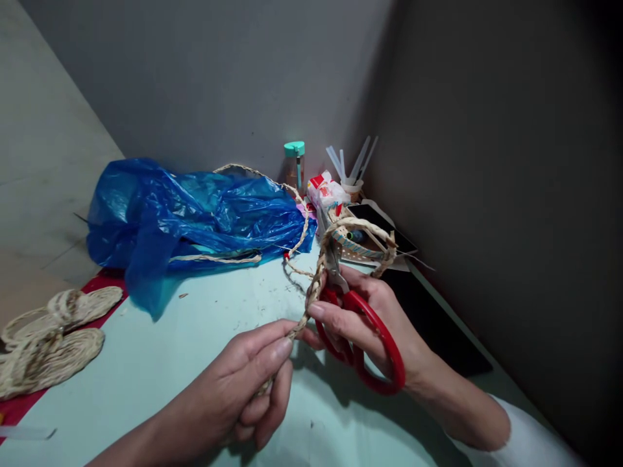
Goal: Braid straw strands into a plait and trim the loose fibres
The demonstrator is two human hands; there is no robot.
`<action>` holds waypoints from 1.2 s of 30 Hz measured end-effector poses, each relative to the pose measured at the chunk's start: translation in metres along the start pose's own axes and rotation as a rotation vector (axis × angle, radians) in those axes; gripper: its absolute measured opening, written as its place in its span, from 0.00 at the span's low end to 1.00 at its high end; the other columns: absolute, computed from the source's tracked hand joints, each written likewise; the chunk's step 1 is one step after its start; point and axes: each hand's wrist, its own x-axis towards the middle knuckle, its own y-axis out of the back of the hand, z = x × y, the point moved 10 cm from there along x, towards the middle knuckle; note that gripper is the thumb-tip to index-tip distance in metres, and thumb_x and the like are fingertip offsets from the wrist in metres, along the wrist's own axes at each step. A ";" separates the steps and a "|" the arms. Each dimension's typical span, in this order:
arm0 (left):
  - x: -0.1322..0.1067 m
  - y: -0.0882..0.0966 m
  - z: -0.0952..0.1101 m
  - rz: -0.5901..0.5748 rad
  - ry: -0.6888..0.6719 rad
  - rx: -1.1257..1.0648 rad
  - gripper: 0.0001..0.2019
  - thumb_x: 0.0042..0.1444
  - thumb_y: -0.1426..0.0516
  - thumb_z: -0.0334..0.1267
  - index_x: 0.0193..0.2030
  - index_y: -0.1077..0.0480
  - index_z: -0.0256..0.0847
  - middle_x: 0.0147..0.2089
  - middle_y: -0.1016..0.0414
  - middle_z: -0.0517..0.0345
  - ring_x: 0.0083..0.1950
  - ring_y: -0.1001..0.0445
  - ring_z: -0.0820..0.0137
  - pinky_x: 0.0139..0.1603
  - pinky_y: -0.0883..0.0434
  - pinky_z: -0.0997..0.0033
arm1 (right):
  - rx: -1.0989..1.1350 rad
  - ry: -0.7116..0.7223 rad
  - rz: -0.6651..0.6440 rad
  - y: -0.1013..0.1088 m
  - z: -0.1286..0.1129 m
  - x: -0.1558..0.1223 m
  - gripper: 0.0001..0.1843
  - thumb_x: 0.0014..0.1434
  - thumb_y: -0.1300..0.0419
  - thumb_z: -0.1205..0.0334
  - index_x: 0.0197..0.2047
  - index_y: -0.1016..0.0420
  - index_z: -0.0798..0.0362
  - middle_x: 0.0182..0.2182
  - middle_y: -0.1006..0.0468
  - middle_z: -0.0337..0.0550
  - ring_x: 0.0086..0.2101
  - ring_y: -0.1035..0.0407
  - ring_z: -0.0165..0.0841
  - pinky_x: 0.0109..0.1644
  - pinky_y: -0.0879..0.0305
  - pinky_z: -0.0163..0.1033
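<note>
Above the table [170, 363], the braid [317, 279] is pinched by the left hand [253, 379] and right hand [392, 308], apparently for steadiness, while the scissors [359, 303] are gripped in the right, seemingly for ready access.

From my head, the camera faces forward and down, close over the table [146, 340], toward the wall [253, 78].
</note>
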 end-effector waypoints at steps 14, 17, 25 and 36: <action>-0.021 0.060 0.057 0.578 -0.367 0.283 0.15 0.66 0.49 0.50 0.37 0.30 0.42 0.15 0.42 0.68 0.19 0.50 0.75 0.22 0.49 0.76 | -0.583 0.168 0.044 0.006 -0.011 0.006 0.12 0.62 0.38 0.55 0.45 0.30 0.53 0.35 0.22 0.42 0.27 0.31 0.28 0.31 0.33 0.34; -0.048 0.077 0.085 0.856 -0.547 0.586 0.11 0.66 0.49 0.43 0.37 0.30 0.44 0.18 0.39 0.67 0.22 0.41 0.73 0.28 0.42 0.74 | -1.115 0.244 -0.002 -0.002 -0.001 0.007 0.08 0.62 0.43 0.63 0.45 0.27 0.55 0.36 0.22 0.47 0.32 0.26 0.37 0.36 0.30 0.41; -0.060 0.079 0.094 0.988 -0.709 0.816 0.11 0.64 0.47 0.41 0.46 0.25 0.45 0.23 0.33 0.65 0.22 0.36 0.71 0.31 0.40 0.72 | -1.429 0.312 -0.042 0.009 0.022 0.013 0.20 0.60 0.48 0.74 0.53 0.29 0.54 0.49 0.22 0.52 0.47 0.26 0.43 0.51 0.27 0.49; -0.027 0.100 0.071 0.937 -0.459 0.641 0.10 0.65 0.50 0.44 0.34 0.33 0.47 0.19 0.38 0.67 0.22 0.37 0.70 0.30 0.43 0.71 | -1.638 0.445 -0.082 0.011 0.032 0.011 0.27 0.62 0.47 0.77 0.64 0.34 0.59 0.59 0.25 0.54 0.53 0.30 0.47 0.56 0.30 0.55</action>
